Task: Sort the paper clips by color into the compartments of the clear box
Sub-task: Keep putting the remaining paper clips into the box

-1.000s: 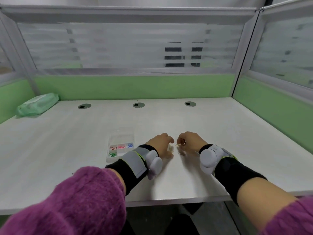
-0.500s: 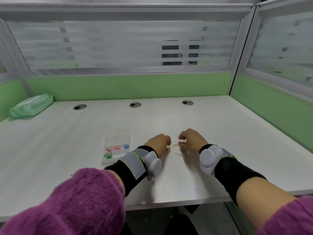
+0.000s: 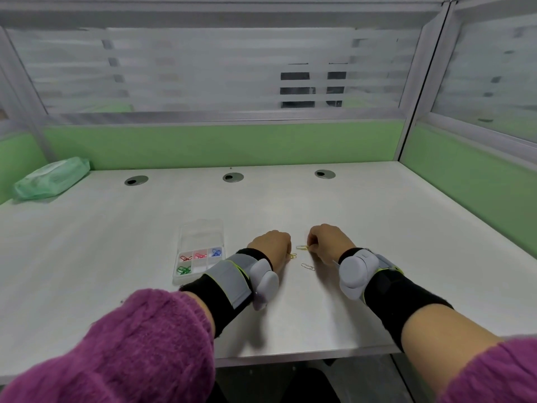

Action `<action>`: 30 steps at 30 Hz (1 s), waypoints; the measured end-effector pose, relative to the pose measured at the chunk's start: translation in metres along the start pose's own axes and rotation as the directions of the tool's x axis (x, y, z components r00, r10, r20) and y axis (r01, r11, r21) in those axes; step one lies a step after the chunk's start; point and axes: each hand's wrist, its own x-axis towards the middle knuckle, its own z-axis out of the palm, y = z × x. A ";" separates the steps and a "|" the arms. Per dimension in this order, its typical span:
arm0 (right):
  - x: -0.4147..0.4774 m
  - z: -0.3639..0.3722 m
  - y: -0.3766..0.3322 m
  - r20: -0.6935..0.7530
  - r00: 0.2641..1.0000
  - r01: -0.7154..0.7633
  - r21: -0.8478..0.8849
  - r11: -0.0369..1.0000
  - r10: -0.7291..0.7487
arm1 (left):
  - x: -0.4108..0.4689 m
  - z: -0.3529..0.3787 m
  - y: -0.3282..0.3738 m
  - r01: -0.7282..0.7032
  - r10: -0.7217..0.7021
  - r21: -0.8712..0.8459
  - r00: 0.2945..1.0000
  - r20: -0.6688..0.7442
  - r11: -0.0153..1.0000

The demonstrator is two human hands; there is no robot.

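Observation:
The clear box [image 3: 200, 228] lies open left of my hands. Its front compartments hold red clips [image 3: 185, 258], pink clips [image 3: 200, 255], blue clips [image 3: 216, 252] and green clips [image 3: 183, 269]. My left hand [image 3: 271, 247] is curled on the table just right of the box, and a yellow clip [image 3: 292, 255] pokes out from under its fingertips. My right hand [image 3: 329, 242] pinches another yellow clip [image 3: 302, 247] by one end, just above the table. A silver clip [image 3: 308, 266] lies loose on the table between my wrists.
A green pack of wipes [image 3: 52, 177] sits at the far left corner. Three cable holes [image 3: 233, 177] run along the back of the white desk [image 3: 377, 228]. Green partition walls close the back and right sides.
My hands have drawn apart from each other. Each now has its own yellow clip, and the silver clip lies exposed on the table between them.

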 end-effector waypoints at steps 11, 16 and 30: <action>0.007 0.002 -0.006 0.015 0.998 0.060 -0.020 0.998 -0.060 | -0.001 -0.005 0.005 0.015 -0.018 0.089 0.999 0.032 0.996; 0.007 0.004 -0.011 0.044 0.997 0.069 -0.054 0.996 -0.067 | 0.002 -0.003 0.006 0.027 -0.036 0.113 0.996 0.076 0.993; 0.003 -0.014 -0.002 -0.007 1.000 0.019 0.070 0.997 -0.018 | -0.007 -0.010 -0.002 0.024 -0.025 0.013 0.999 0.047 1.000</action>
